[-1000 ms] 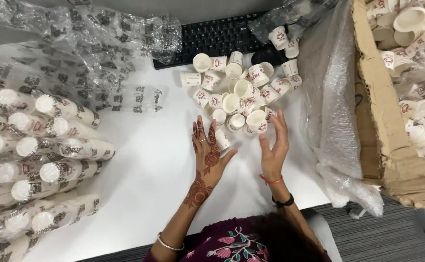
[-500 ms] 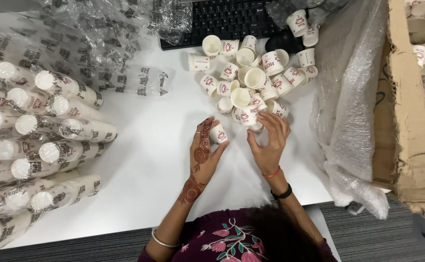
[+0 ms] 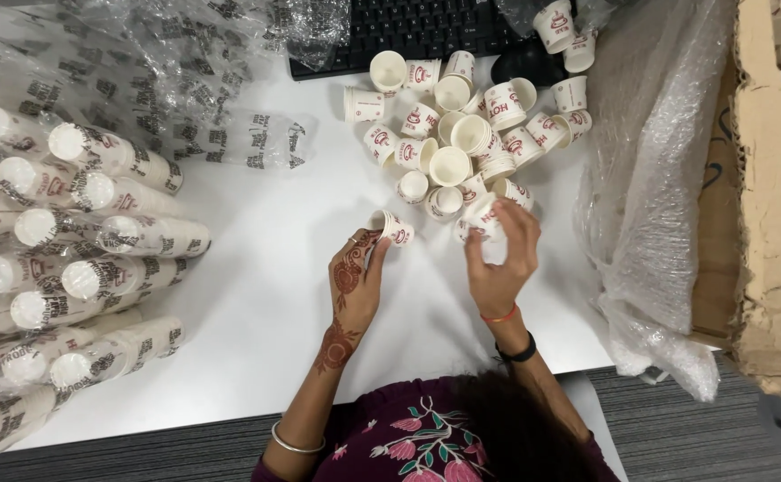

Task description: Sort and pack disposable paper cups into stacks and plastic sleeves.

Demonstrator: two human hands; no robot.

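Two bare hands work at the near side of the white table (image 3: 257, 339). The left hand (image 3: 355, 281) has its fingers closed around one small paper cup (image 3: 392, 228), lying on its side just off the near edge of the loose cup pile (image 3: 462, 134). The right hand (image 3: 500, 259) pinches another cup (image 3: 482, 217) at the pile's near edge. Sleeved cup stacks (image 3: 69, 259) lie along the table's left edge, a black keyboard (image 3: 408, 31) at the far edge, and a cardboard box (image 3: 765, 205) stands beyond the right edge.
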